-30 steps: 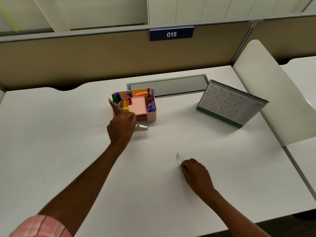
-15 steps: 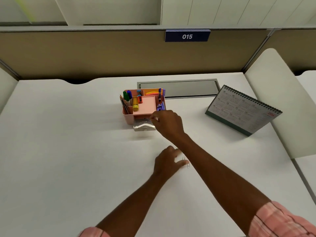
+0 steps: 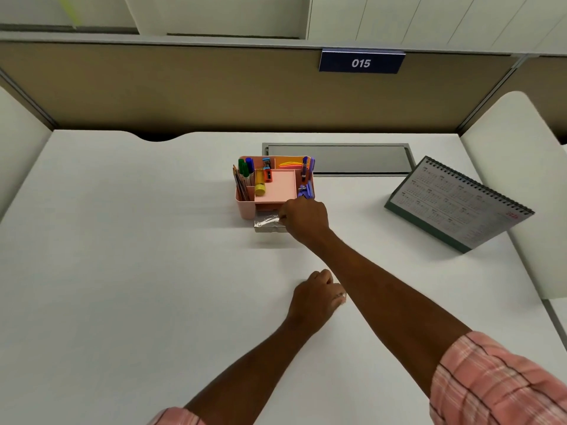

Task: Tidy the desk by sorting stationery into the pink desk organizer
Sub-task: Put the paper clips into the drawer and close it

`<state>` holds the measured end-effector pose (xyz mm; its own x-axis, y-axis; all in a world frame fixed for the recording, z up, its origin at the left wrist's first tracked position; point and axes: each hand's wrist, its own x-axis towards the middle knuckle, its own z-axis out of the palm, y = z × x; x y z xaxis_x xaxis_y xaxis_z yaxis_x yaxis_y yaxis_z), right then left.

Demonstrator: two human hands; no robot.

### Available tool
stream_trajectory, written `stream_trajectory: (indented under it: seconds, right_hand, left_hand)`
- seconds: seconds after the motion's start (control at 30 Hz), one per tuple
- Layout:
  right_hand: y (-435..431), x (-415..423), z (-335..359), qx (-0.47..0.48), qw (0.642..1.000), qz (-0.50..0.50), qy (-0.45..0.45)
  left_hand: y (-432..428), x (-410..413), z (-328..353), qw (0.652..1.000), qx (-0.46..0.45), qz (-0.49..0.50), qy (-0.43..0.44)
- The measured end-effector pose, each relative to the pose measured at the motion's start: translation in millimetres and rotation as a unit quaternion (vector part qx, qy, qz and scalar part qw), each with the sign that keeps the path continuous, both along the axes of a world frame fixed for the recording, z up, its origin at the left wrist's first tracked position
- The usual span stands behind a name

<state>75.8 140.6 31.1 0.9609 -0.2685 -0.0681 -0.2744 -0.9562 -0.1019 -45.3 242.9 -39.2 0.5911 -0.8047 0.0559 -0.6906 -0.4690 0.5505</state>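
Note:
The pink desk organizer (image 3: 245,207) stands mid-desk and holds pencils, markers, a yellow glue stick (image 3: 260,187), a purple stapler (image 3: 306,191) and pink notes. Its clear drawer (image 3: 267,226) is pulled out in front, with paper clips lying in it. My right hand (image 3: 303,217) reaches over the drawer's right side, fingertips pinched together on a small paper clip. My left hand (image 3: 316,297) rests on the desk nearer me. Its fingers are curled over a paper clip (image 3: 341,296) that glints at the fingertips.
A desk calendar (image 3: 457,204) stands to the right of the organizer. A grey cable hatch (image 3: 337,159) lies behind the organizer. The beige partition with the 015 sign (image 3: 361,62) closes the back, and white side panels (image 3: 515,167) flank the desk.
My right hand carried a paper clip from the desk to the drawer and lowered over it. My left hand left the organizer, came to the loose clips and curled its fingers on them.

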Motion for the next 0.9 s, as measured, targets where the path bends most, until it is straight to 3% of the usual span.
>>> stream_trajectory:
  seconds: [0.37, 0.7, 0.9]
  right_hand:
    - [-25, -48, 11, 0.102, 0.985, -0.048, -0.130]
    - [-43, -187, -19, 0.192, 0.954, -0.229, -0.017]
    - [-23, -218, -45, 0.155, 0.968, -0.194, 0.027]
  left_hand:
    - [15, 18, -9, 0.999, 0.008, -0.011, 0.039]
    - [55, 25, -12, 0.997, 0.013, 0.049, 0.060]
    - [64, 11, -9, 0.996, 0.033, 0.078, 0.018]
